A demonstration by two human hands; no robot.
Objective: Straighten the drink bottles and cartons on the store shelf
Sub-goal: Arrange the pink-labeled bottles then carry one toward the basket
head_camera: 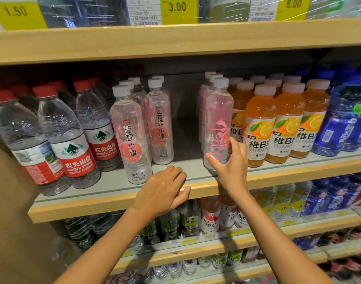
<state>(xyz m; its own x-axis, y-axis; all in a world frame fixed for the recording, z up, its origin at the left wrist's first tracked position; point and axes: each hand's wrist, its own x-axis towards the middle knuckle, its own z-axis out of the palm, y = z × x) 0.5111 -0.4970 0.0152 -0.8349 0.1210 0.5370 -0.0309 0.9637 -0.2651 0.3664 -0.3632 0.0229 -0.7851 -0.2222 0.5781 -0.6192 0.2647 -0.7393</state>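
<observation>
My right hand (229,160) grips the lower part of a clear bottle with pink lettering and a white cap (217,121), upright at the front of the middle shelf (118,187), its label turned sideways. My left hand (165,190) rests on the shelf's wooden front lip, fingers curled, holding nothing. Left of it stand two rows of peach-label clear bottles (131,136), labels facing forward. Between those rows and the held bottle the shelf shows a bare gap (185,144).
Red-capped water bottles (70,140) lean at the far left. Orange vitamin drinks (259,128) stand right of the held bottle, then blue bottles (343,119). The upper shelf board (175,42) carries price tags. Lower shelves (196,222) hold more drinks.
</observation>
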